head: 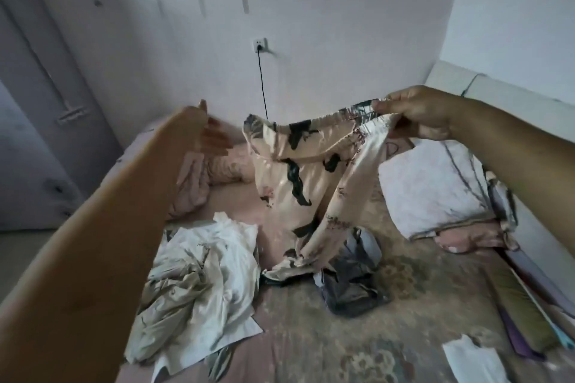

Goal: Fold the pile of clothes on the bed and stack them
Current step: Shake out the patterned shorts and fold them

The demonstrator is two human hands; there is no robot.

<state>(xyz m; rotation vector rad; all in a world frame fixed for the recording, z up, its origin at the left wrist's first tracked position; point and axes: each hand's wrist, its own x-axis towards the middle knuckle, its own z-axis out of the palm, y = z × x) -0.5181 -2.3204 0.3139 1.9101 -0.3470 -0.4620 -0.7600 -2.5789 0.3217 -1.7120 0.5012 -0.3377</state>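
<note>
My right hand, at right of frame, pinches the waistband of the patterned trousers, which hang at centre above the bed. My left hand, centre left, is flat-fingered and holds nothing.

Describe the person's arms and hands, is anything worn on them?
Both forearms are bare; no sleeves show in the frame. The left hand and right hand wear no gloves, and no watch, bracelet or ring is visible. The left arm is motion-blurred, so small details there cannot be told.
</note>
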